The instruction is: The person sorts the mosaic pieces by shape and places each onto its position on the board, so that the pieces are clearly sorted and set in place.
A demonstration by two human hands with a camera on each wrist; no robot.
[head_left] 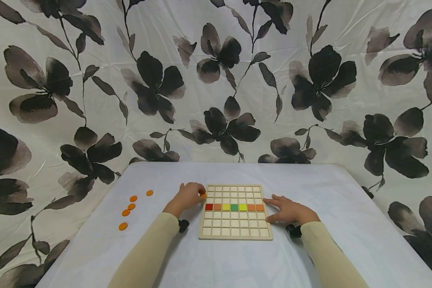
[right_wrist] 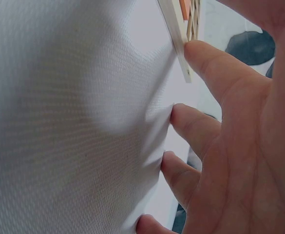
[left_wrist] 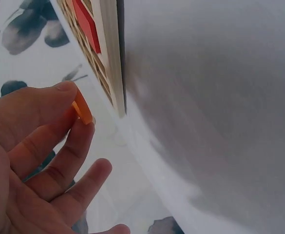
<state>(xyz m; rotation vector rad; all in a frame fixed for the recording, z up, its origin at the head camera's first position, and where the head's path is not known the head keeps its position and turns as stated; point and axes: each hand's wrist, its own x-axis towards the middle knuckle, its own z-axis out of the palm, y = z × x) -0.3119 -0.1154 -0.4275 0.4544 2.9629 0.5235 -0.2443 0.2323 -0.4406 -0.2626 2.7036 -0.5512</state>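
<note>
A pale wooden grid board [head_left: 235, 233] lies on the white table, with one row of its cells filled by coloured square tiles [head_left: 234, 207] in red, orange, yellow and green. At the board's upper left edge, my left hand [head_left: 188, 197] pinches an orange disc [left_wrist: 83, 107] between thumb and fingers. The disc is tilted on its edge in the left wrist view, beside the board's corner. My right hand [head_left: 289, 210] rests at the board's right side with its fingers spread. Its index fingertip [right_wrist: 195, 48] touches the frame, while the other fingertips rest on the cloth.
Several orange discs [head_left: 125, 213] lie scattered on the left part of the table [head_left: 158, 176]. A floral curtain [head_left: 216, 92] hangs behind the table's far edge. Each wrist wears a small dark camera mount [head_left: 183, 225].
</note>
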